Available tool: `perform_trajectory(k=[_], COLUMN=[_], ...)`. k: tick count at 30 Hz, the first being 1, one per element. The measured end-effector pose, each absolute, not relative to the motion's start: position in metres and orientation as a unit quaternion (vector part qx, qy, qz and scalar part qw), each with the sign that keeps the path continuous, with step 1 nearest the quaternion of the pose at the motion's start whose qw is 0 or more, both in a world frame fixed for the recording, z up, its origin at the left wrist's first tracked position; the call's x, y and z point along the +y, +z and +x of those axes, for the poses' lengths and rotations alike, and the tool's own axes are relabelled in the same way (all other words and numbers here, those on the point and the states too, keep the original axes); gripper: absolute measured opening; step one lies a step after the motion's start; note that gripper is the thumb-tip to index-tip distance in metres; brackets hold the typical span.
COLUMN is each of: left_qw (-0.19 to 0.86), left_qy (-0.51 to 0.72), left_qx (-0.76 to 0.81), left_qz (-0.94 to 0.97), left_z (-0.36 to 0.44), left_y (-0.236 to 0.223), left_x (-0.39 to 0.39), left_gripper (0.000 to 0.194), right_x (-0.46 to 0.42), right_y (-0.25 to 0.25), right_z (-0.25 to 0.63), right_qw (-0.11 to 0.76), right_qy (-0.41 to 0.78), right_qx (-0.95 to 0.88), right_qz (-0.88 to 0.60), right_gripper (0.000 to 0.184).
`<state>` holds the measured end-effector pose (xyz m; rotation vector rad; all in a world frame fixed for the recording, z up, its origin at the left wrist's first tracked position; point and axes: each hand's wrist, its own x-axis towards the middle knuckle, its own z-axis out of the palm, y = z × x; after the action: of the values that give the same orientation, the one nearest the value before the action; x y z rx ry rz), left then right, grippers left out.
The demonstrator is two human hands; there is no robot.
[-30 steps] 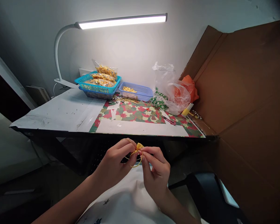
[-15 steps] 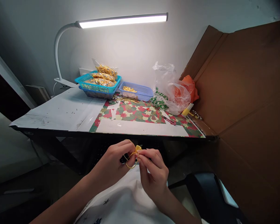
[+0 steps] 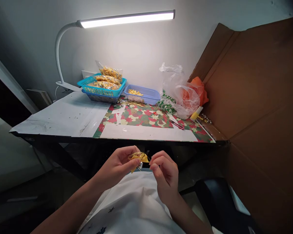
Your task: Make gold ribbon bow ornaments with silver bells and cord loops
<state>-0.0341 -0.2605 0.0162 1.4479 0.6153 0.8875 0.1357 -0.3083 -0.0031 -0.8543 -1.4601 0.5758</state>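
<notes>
My left hand (image 3: 123,162) pinches a yellow ribbon bow (image 3: 143,158) between thumb and fingers, just in front of the table edge. A loop of thin golden cord goes around the top of the bow. Below it hangs a small shiny silver bell (image 3: 140,165). Just right of the bow is my right hand (image 3: 164,172), its thumb and fingertips closed in a pinch. What lies between those fingertips is too small to make out, perhaps a fine cord end.
On the table (image 3: 63,113) stand a turquoise basket (image 3: 102,91) with bagged yellow pieces and a blue basket (image 3: 151,94) with small yellow bows. Pink-handled scissors (image 3: 177,124), plastic bags (image 3: 172,91) and a yellow-and-white bottle (image 3: 196,113) lie right. Cardboard (image 3: 258,87) walls the right side.
The bow has turned in my left hand, and the silver bell now shows beneath it. My right hand has drawn off the bow a little to the right.
</notes>
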Motion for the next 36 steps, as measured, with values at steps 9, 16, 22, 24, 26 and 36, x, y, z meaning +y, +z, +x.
perform_trajectory(k=[9,16,22,24,26,36], left_qw=[0.643,0.640,0.639,0.639,0.639,0.650], left_qy=[0.393,0.397,0.396,0.394,0.394,0.391], left_qx=[0.255,0.254,0.256,0.255,0.253,0.251], left_qz=[0.605,0.607,0.608,0.609,0.610,0.602], left_z=[-0.0329,-0.0341,-0.0341,-0.0339,-0.0339,-0.0346], left_y=[0.0179,0.0197,0.0226,0.0224,0.0216,0.0194], left_x=[-0.2615,-0.2623,-0.2628,-0.2627,-0.2628,-0.2625], left_gripper=[0.028,0.026,0.026,0.027,0.027,0.025], right_x=[-0.3049,-0.3053,-0.3035,-0.3032,-0.3034,-0.3030], right_y=[-0.0032,-0.0024,-0.0028,-0.0026,-0.0025,-0.0057], right_z=[0.1368,0.1379,0.1379,0.1378,0.1377,0.1378], right_qw=[0.589,0.586,0.584,0.586,0.588,0.590], right_qy=[0.182,0.178,0.191,0.192,0.192,0.201], right_qx=[-0.703,-0.708,-0.707,-0.707,-0.707,-0.706], right_qz=[-0.355,-0.352,-0.350,-0.347,-0.344,-0.337], right_gripper=[0.022,0.022,0.022,0.022,0.022,0.020])
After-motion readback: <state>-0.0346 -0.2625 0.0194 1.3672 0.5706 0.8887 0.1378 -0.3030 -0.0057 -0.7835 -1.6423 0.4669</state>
